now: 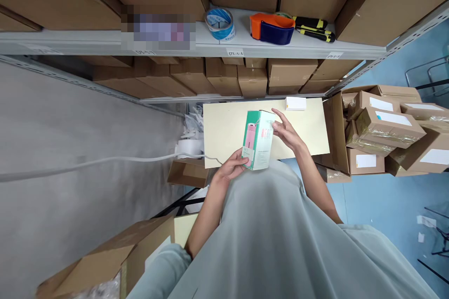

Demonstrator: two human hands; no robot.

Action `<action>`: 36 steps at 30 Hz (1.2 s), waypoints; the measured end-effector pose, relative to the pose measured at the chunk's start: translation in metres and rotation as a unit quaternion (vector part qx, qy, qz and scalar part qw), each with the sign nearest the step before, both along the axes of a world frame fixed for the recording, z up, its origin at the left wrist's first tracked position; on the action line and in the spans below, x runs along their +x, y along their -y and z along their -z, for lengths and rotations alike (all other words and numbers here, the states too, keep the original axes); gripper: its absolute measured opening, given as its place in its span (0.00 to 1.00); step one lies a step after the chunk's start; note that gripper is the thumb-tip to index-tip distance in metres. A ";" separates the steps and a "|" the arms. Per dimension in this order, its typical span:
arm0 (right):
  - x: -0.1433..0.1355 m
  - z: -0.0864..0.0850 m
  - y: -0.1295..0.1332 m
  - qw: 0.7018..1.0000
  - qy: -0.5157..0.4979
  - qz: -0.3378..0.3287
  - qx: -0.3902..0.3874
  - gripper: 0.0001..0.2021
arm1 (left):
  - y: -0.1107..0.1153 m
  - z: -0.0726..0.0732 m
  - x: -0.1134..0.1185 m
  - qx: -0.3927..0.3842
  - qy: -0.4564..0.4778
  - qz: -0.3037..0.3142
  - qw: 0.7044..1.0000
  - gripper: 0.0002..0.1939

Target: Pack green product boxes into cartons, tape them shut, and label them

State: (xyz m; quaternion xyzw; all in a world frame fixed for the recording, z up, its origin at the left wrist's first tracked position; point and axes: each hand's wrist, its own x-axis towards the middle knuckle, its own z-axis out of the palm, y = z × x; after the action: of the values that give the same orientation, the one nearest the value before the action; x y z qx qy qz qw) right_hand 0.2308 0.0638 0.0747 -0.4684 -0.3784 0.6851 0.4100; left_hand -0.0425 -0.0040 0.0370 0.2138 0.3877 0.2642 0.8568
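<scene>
A green and white product box (265, 142) with a picture of a pink bottle-shaped item is held upright, slightly tilted, in front of my body. My left hand (231, 165) grips its lower left corner, the thumb lying across the front. At the upper right side of the box is my right hand (286, 131), with its fingers stretched out and the fingertips at the box's edge. Beneath and behind the box lies the cream tabletop (224, 126). A small white box (295, 103) rests at the table's back edge.
Above the table, a grey shelf (210, 49) carries blue tape (220, 24), an orange and navy tape dispenser (272, 28) and yellow-black cutters (315, 29). Packed cartons (389, 124) are piled at the right. An open carton (98, 261) stands lower left; a pale cable (105, 164) crosses the left side.
</scene>
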 end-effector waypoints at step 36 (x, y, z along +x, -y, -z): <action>-0.012 0.005 -0.012 0.990 0.119 0.068 0.015 0.32 | 0.001 -0.004 0.028 0.018 -0.061 -0.028 0.998 0.47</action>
State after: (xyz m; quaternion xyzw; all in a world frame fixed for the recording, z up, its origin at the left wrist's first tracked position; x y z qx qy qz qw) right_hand 0.2189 0.0757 0.0696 -0.5645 -0.4023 0.5894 0.4149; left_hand -0.0141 -0.0049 0.0412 0.2342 0.4397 0.2815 0.8201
